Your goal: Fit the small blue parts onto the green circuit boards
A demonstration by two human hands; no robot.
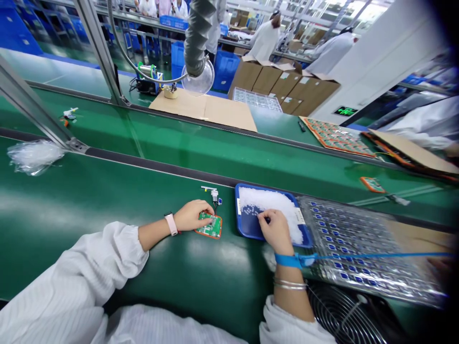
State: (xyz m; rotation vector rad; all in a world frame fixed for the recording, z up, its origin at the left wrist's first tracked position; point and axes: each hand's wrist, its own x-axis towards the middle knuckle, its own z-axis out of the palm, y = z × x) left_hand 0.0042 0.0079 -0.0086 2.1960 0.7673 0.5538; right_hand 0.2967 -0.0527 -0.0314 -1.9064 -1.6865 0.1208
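Note:
My left hand (195,215) grips the upper left edge of a green circuit board (212,226) with an orange rim, which lies on the green bench. Dark leads run from the board up to a white connector (214,194), with a small blue square part (220,201) beside it. Over a blue tray (247,230) my right hand (278,229) has thumb and forefinger pinched together; whatever they hold is too small to make out. Small white pieces (267,197) are heaped along the tray's far and right sides, and several lie scattered near my fingertips.
Right of the tray lies a clear plastic blister sheet (337,239) with rows of blue parts. A black fan (347,310) stands at front right. Clear plastic wrap (34,155) lies far left. A magnifier lens (198,79) hangs ahead. A blue strap cord (376,255) stretches rightward from my right wrist.

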